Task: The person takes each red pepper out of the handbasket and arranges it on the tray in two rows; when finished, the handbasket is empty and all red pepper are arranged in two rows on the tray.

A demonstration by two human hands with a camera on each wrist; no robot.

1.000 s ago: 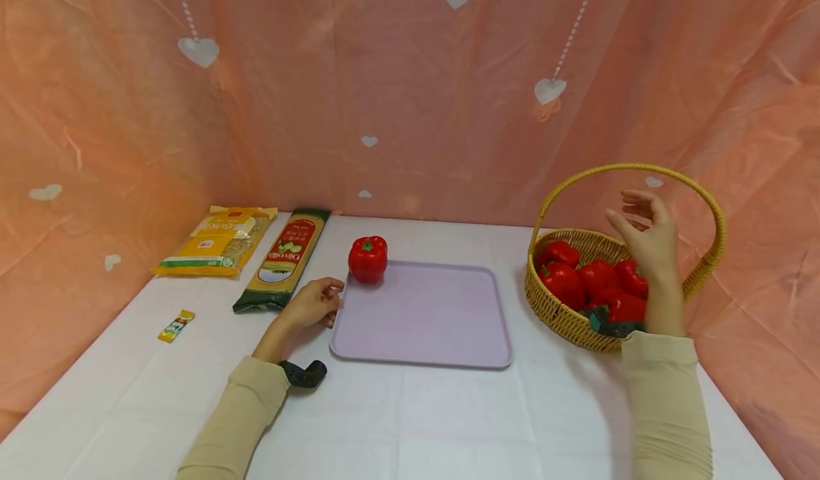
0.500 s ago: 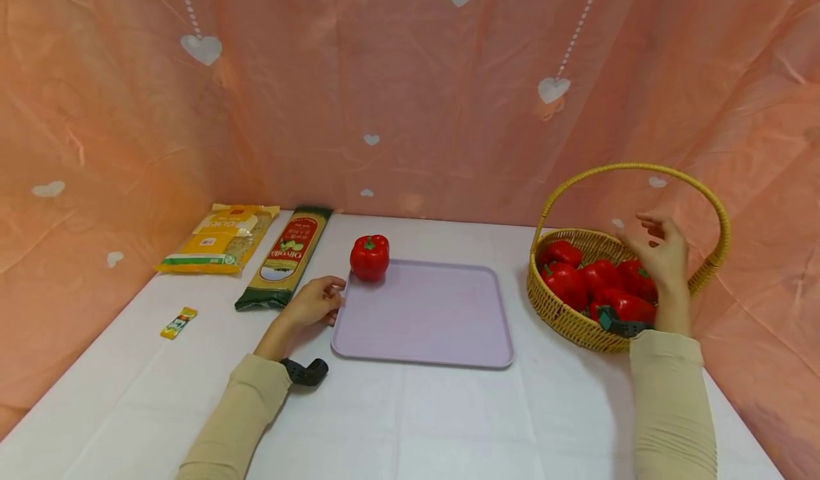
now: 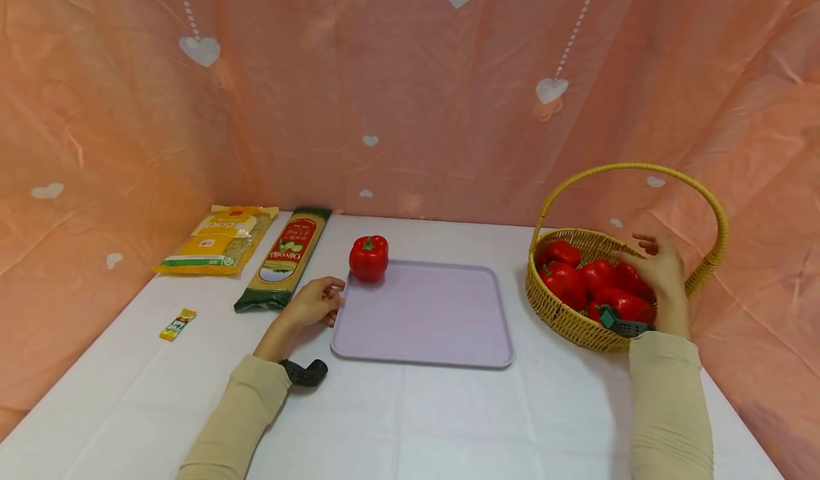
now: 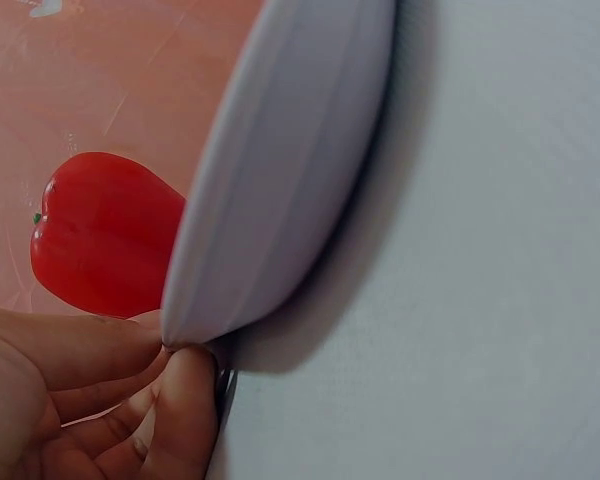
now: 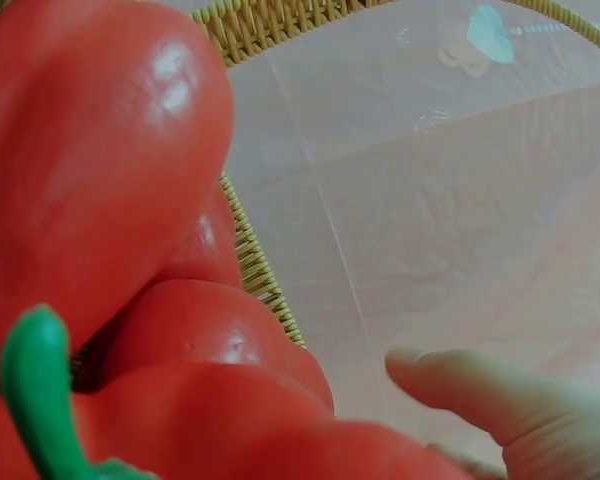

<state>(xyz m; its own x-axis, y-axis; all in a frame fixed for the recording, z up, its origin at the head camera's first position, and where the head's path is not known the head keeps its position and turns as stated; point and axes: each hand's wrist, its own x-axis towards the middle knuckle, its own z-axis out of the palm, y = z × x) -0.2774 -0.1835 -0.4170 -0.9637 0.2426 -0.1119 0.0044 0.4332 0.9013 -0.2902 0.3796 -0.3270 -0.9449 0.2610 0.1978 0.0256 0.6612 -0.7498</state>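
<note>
My left hand [image 3: 312,302] is at the left edge of the lilac tray [image 3: 426,316]. In the left wrist view its thumb and finger pinch the tray's rim [image 4: 195,270]. One red bell pepper [image 3: 369,259] stands upright at the tray's back left corner. Over the right side of the wicker basket [image 3: 557,327], my right hand [image 3: 663,270] reaches down with thumb and fingers apart, holding nothing. Several red bell peppers [image 3: 564,285] fill the basket. From the right wrist, a pepper with a green stem [image 5: 220,420] lies close to the thumb; the other fingers are mostly hidden.
A yellow food packet [image 3: 221,241] and a long green-and-gold pasta packet [image 3: 285,259] lie at the back left. Nearer is a small yellow-green sachet [image 3: 177,325]. The basket's tall handle [image 3: 634,167] arches above the right hand. A pink curtain [image 3: 410,95] hangs behind the white table.
My right hand has lowered toward the peppers on the basket's right side, shifting slightly to the right. The left hand, the tray and the pepper on it stay where they were.
</note>
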